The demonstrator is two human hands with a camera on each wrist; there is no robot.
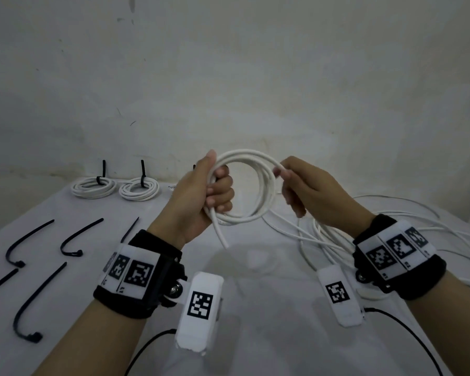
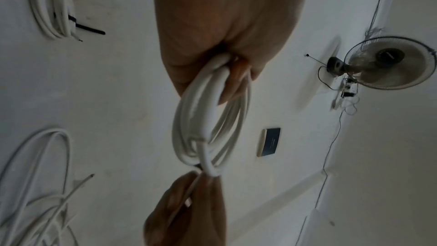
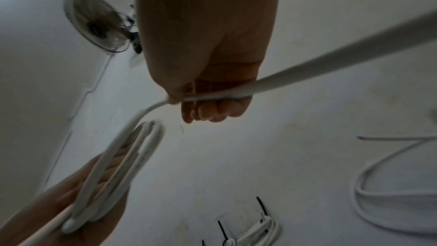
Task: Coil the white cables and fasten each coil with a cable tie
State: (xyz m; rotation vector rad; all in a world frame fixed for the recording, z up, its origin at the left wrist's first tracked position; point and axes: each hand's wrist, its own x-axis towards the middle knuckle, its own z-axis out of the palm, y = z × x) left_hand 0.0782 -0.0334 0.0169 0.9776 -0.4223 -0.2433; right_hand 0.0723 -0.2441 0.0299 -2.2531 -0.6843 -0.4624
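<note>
The person holds a partly wound white cable coil [image 1: 244, 185] in the air above the bench [image 1: 255, 335], between both hands. The left hand [image 1: 201, 196] has its fingers curled round the left side of the coil, thumb pointing up along the loops, and one free end of the cable hangs down below the fist toward the bench. The right hand [image 1: 307, 188] pinches the cable at the upper right of the coil; in the right wrist view its fingers are wrapped round the strand, which runs on past the hand to the right.

The unwound rest lies as a tangle of loose white cable [image 1: 391, 232] on the right side of the bench, below and beyond the right hand. At the far left edge of the bench, near the wall [image 1: 228, 77], lie two finished coils [image 1: 94, 187] [image 1: 139, 189], side by side, each bound with a black tie whose tail sticks up. On the near left of the bench lie several loose black cable ties [image 1: 29, 244], apart from each other, some bent into hooks. A fan [image 2: 387, 63] shows in both wrist views.
</note>
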